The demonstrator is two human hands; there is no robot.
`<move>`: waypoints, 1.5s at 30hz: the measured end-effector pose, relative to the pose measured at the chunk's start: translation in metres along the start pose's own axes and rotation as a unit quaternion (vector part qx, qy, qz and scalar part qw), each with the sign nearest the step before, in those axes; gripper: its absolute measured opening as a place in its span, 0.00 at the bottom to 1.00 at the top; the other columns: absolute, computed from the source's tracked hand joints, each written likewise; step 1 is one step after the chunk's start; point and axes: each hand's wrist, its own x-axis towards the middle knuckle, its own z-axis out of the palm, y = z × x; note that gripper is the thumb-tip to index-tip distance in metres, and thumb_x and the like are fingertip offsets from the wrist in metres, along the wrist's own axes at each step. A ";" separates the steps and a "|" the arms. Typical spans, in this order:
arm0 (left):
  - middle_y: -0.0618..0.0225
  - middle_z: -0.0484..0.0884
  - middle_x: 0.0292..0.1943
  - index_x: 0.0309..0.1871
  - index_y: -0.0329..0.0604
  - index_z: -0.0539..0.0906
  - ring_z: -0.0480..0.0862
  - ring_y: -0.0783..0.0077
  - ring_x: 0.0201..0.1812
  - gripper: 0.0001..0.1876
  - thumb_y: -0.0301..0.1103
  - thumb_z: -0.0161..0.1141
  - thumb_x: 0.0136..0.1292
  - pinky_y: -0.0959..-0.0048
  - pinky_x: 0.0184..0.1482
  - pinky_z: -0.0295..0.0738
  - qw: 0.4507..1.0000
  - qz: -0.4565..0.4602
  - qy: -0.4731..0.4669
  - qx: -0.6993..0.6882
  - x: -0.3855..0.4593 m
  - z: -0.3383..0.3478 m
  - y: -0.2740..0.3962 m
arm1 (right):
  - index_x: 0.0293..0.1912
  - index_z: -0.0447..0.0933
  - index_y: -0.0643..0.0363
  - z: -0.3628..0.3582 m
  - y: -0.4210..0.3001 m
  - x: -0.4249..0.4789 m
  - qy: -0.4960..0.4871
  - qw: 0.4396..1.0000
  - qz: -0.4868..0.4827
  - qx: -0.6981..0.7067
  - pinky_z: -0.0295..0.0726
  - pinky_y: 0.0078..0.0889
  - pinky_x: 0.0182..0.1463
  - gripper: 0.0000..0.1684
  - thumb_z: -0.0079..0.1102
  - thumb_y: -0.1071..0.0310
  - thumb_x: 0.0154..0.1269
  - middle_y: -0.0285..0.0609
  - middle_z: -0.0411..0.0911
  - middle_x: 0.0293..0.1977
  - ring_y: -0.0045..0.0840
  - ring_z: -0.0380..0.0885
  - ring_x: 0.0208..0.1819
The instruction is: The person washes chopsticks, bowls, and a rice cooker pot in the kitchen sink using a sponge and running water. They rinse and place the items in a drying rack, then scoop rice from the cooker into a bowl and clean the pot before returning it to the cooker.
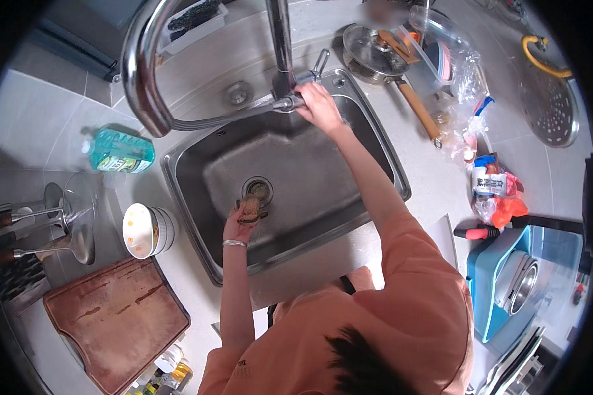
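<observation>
My left hand (239, 226), with a band on its wrist, holds a brownish, rough-looking piece (250, 208) with dark edges over the drain (258, 190) of the steel sink; whether it is a sponge or food I cannot tell. My right hand (318, 107) grips the metal spray head (287, 102) of the faucet's pull-out hose at the sink's back edge. The fingers partly hide where hand and metal meet. The tall curved chrome faucet (146, 74) rises at the upper left. No running water can be made out.
Left of the sink (296, 163) are a green detergent bottle (121, 150), stacked bowls (143, 231) and a wooden cutting board (116, 321). A lidded pan (375, 54) stands behind on the right, its handle pointing forward. Plastic bags (467, 89) and a blue dish box (484, 316) line the right side.
</observation>
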 end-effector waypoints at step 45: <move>0.61 0.72 0.52 0.51 0.46 0.69 0.72 0.57 0.54 0.14 0.32 0.48 0.62 0.55 0.56 0.64 0.998 -0.053 0.003 0.034 -0.025 -0.004 0.002 | 0.47 0.66 0.57 -0.071 -0.012 -0.046 -0.022 0.998 0.034 -0.037 0.68 0.32 0.50 0.33 0.65 0.73 0.36 0.40 0.68 0.40 0.33 0.68 0.45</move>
